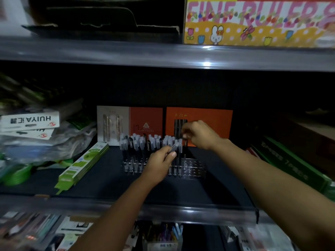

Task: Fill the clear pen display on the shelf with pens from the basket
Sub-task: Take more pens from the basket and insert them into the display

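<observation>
The clear pen display [194,169] stands in the middle of the dark shelf. Several capped pens [137,144] stand upright in its left and middle holes; the right part shows bare holes. My left hand [159,164] is in front of the display, closed around pens whose frosted caps [174,147] stick out above the thumb. My right hand [199,135] reaches over the back right of the display, fingers pinched on the top of a pen [185,142] standing at the rack. The basket is not in view.
Orange and beige gift boxes [199,116] stand behind the display. Green packs [83,162] lie to the left, stacked boxes and bags [30,122] beyond them, green cartons [290,167] at right. A shelf edge [163,57] runs overhead; a lower shelf [163,234] holds more pens.
</observation>
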Demonstrator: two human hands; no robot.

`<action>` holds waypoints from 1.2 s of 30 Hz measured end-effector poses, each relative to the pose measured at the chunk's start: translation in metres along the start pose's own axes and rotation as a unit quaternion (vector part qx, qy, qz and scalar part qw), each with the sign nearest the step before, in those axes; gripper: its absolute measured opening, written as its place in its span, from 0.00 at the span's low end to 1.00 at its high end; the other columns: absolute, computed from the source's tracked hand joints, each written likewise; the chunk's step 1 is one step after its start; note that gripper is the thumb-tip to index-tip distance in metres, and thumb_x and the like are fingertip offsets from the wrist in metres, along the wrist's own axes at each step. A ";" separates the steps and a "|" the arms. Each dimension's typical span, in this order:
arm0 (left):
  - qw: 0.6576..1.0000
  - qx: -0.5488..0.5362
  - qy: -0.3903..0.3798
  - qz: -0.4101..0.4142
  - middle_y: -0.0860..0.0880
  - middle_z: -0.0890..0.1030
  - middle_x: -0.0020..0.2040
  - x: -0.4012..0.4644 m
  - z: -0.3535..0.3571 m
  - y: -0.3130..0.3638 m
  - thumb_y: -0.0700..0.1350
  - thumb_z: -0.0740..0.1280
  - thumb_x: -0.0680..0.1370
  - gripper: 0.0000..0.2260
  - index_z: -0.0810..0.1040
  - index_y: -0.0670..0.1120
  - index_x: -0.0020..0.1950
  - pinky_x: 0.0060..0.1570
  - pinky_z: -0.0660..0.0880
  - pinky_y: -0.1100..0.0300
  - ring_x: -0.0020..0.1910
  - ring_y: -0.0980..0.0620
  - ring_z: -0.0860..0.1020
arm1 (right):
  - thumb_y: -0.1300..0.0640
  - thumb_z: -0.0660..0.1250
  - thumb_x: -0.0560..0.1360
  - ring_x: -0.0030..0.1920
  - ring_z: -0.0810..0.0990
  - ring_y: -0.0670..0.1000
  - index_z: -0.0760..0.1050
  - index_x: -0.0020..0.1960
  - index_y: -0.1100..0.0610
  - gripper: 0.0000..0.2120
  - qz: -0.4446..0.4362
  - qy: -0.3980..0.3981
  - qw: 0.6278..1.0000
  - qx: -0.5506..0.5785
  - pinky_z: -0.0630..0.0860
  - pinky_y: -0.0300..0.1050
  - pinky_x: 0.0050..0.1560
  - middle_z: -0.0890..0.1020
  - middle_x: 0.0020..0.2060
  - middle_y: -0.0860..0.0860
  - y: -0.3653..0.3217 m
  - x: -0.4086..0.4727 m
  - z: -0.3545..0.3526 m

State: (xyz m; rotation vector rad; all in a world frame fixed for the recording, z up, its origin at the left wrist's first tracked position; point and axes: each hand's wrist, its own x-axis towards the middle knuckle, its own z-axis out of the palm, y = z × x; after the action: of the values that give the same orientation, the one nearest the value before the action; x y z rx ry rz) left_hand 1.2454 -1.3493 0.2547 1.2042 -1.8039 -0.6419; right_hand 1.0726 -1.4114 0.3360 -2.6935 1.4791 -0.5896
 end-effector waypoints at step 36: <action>0.975 0.202 -0.079 -0.047 0.49 0.74 0.46 -0.010 -0.003 0.002 0.40 0.58 0.80 0.06 0.74 0.44 0.52 0.46 0.71 0.58 0.45 0.51 0.73 | 0.68 0.63 0.71 0.38 0.82 0.50 0.76 0.39 0.60 0.06 0.065 0.091 0.988 0.101 0.79 0.47 0.38 0.83 0.35 0.54 -0.006 -0.032 -0.036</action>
State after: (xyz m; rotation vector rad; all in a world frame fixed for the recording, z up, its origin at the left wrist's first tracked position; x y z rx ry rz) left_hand 1.2489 -1.3387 0.2542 1.5507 -2.0893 -0.4421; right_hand 1.0506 -1.3757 0.3602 -2.4243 1.5261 -0.9446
